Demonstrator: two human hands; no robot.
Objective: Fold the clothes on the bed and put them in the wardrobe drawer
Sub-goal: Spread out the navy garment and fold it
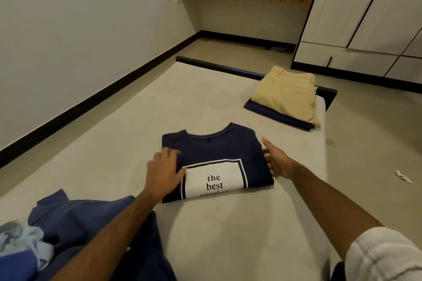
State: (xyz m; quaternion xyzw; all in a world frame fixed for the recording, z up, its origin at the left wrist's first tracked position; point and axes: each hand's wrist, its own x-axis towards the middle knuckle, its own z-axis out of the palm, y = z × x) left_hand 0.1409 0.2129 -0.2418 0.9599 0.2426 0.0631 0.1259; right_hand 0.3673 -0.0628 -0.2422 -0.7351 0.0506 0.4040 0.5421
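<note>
A: Two hands are on the folded navy T-shirt (217, 153), which lies in the middle of the bed (127, 125). The shirt shows a white box with the words "the best".

B: How do the hands hold it?

A: The left hand (163, 172) rests flat on the left edge of the shirt, fingers relaxed and spread, gripping nothing. The right hand (275, 161) is at the right edge with straight fingers, and the fingertips touch the side of the fold. I cannot tell if they go under the cloth.

B: Where are the other clothes?

A: Folded beige trousers (287, 93) lie on a folded dark blue garment (274, 116) at the far right corner of the bed. At the near left there is a loose blue pile (75, 223) with a pale blue cloth (22, 242) on it, not folded.

B: And the wardrobe?

A: The white wardrobe (365, 18) stands far right, well apart from the bed, and its low drawer (342, 58) looks closed.
</note>
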